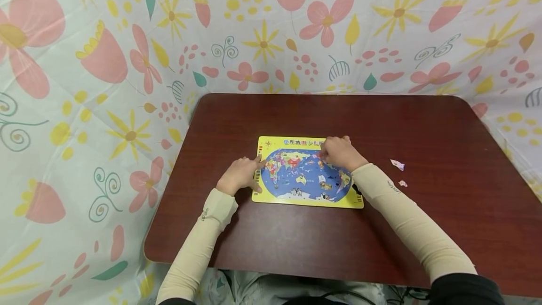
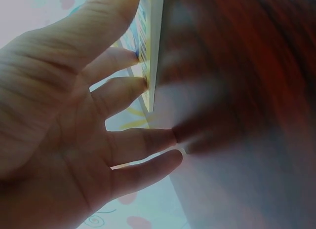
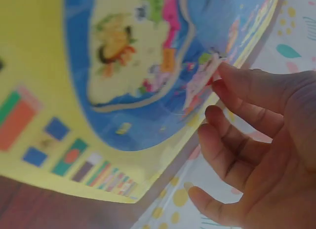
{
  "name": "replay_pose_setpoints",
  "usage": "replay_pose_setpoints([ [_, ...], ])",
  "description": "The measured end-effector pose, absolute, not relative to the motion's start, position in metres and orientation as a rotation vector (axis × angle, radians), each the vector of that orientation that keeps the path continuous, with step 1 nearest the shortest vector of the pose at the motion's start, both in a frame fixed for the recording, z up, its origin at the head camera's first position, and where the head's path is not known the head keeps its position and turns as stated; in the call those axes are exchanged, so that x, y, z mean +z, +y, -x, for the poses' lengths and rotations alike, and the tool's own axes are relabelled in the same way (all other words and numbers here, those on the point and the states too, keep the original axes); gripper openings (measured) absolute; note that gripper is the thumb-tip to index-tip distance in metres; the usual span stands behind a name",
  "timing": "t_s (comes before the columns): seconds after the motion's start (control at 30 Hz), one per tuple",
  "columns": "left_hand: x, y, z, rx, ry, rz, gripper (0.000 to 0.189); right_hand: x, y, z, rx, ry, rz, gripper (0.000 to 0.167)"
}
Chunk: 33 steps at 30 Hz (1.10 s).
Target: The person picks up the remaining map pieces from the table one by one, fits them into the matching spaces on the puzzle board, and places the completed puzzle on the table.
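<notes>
A yellow-bordered world map puzzle board (image 1: 306,203) lies on the table with a blue oval map and colored land pieces. My left hand (image 1: 241,174) is at its left edge, fingers spread; in the left wrist view fingertips (image 2: 140,84) touch the board's face. Over the upper right of the map is my right hand (image 1: 340,153). Its thumb and index finger pinch a small pale pink puzzle piece (image 3: 200,83), tilted close over the blue area, as the right wrist view shows. The other right-hand fingers (image 3: 224,150) are bent and hold nothing.
Two small loose puzzle pieces, a larger one (image 1: 397,164) and a tiny one (image 1: 402,183), lie on the brown table (image 1: 296,244) right of the board. A flowered cloth (image 1: 237,27) hangs behind the table and along its left side.
</notes>
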<state>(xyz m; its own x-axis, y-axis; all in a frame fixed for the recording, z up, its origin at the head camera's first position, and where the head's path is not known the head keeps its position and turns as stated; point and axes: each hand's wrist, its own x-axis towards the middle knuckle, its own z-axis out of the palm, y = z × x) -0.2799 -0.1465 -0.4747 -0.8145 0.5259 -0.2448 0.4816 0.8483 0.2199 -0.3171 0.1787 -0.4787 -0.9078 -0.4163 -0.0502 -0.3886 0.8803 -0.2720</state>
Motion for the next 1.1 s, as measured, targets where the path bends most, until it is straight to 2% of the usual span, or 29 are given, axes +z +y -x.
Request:
replay_pose_setpoints([
  [0.1, -0.476, -0.147, 0.28, 0.227, 2.729, -0.761, 0.093, -0.48, 0.181, 0.317, -0.44, 2.92, 0.629, 0.034],
  [0.43, -0.475, -0.146, 0.279, 0.22, 2.724, -0.756, 0.093, -0.481, 0.183, 0.318, -0.431, 2.928, 0.754, 0.015],
  [0.7, -0.473, -0.148, 0.278, 0.232, 2.72, -0.762, 0.094, -0.477, 0.187, 0.312, -0.418, 2.939, 0.802, 0.019],
  [0.87, -0.474, -0.146, 0.278, 0.233, 2.715, -0.748, 0.093, -0.472, 0.197, 0.305, -0.371, 2.956, 0.768, 0.011],
  [0.97, -0.474, -0.145, 0.277, 0.235, 2.717, -0.744, 0.092, -0.469, 0.205, 0.301, -0.358, 2.966, 0.738, 0.019],
  [1.1, -0.473, -0.144, 0.276, 0.244, 2.718, -0.744, 0.091, -0.467, 0.219, 0.295, -0.341, 2.977, 0.711, 0.022],
])
